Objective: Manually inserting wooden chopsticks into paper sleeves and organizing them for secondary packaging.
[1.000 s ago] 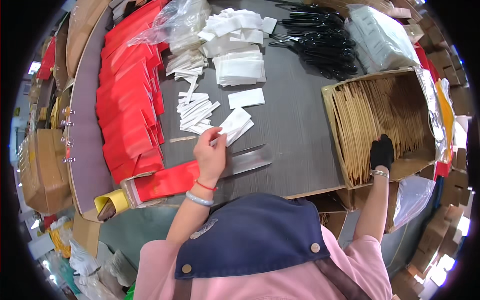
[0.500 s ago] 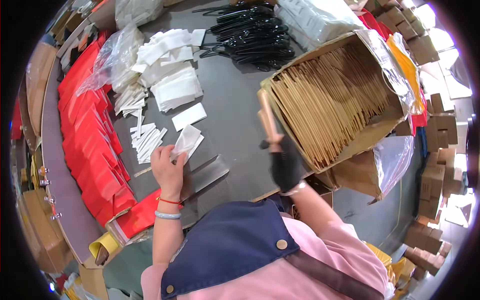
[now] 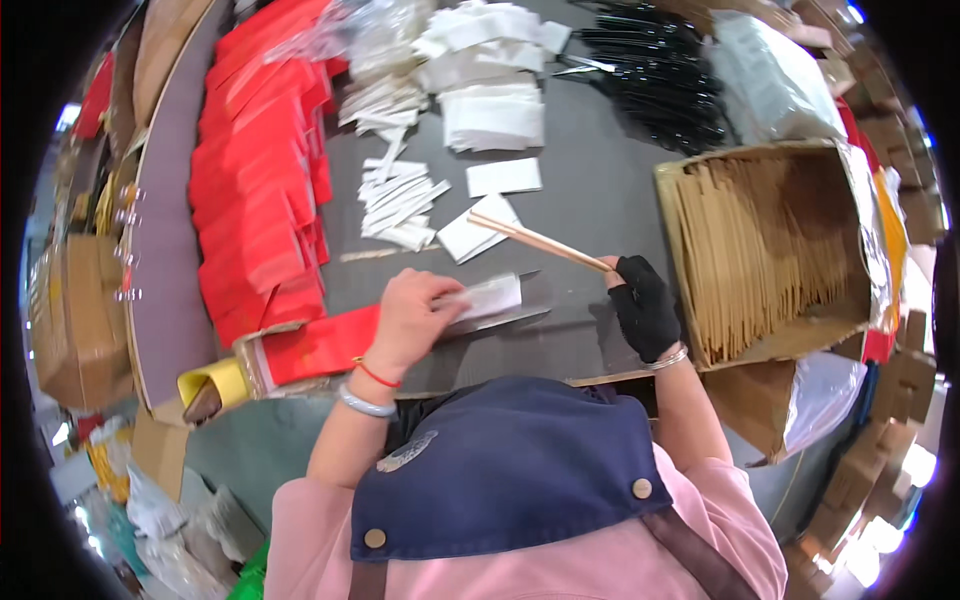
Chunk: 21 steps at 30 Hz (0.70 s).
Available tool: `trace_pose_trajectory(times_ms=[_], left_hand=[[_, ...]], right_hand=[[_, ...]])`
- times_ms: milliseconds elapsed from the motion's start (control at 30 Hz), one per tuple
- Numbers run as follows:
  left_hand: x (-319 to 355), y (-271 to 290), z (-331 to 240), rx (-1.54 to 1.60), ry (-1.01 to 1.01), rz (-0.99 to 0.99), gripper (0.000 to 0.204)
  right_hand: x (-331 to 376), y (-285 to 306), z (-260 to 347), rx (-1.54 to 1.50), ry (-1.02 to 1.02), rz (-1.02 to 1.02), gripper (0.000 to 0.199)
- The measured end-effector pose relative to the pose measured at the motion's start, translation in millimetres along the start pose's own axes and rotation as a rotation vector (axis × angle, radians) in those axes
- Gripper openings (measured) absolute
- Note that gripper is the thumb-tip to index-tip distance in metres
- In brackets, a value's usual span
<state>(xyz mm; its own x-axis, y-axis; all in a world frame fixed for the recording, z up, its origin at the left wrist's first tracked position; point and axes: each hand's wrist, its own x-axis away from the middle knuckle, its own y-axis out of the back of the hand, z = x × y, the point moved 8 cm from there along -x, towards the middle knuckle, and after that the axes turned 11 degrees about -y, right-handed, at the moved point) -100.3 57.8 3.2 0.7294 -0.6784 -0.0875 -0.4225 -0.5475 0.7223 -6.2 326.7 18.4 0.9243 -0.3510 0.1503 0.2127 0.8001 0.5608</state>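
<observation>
My left hand [image 3: 412, 318], bare with a red string and a pale bangle at the wrist, holds a folded white napkin [image 3: 497, 296] over a shiny metal chute [image 3: 520, 317]. Its fingertips are slightly blurred. Left of this hand, a flat red paper sleeve [image 3: 320, 347] lies at the table's near edge. My right hand [image 3: 642, 308], in a black fingerless glove, grips a pair of wooden chopsticks [image 3: 550, 245] at one end. Their free ends point left, above a loose white napkin [image 3: 478, 232].
An open carton [image 3: 690, 345] of wooden chopsticks stands at the right. Red sleeves [image 3: 260, 190] overlap along the left. Further back are stacked white napkins [image 3: 492, 118], narrow white packets [image 3: 398, 205] and black-wrapped utensils [image 3: 655, 75]. A yellow roll [image 3: 215, 385] sits at the near-left corner.
My left hand has brought the napkin from the pile down to the metal chute. The chopsticks in my right hand have swung from upright to pointing left. The view has shifted.
</observation>
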Motion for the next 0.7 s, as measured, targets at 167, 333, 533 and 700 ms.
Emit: trace_pose_trajectory(times_ms=[167,333,533,700], left_hand=[[29.0,0.9,-8.9,-0.161,-0.015,-0.171,0.036],[65.1,32.8,8.2,-0.202,0.027,-0.203,0.065],[55.7,10.9,-0.1,-0.270,-0.032,-0.101,0.074],[46.6,-0.6,-2.7,-0.264,-0.029,-0.043,0.078]], right_hand=[[-9.9,-37.8,12.1,0.207,0.109,0.211,0.023],[-11.1,-58.3,7.7,0.451,0.158,0.355,0.024],[-6.7,-106.8,43.3,0.392,0.440,0.354,0.019],[-19.9,-83.6,2.7,0.270,0.219,0.162,0.020]])
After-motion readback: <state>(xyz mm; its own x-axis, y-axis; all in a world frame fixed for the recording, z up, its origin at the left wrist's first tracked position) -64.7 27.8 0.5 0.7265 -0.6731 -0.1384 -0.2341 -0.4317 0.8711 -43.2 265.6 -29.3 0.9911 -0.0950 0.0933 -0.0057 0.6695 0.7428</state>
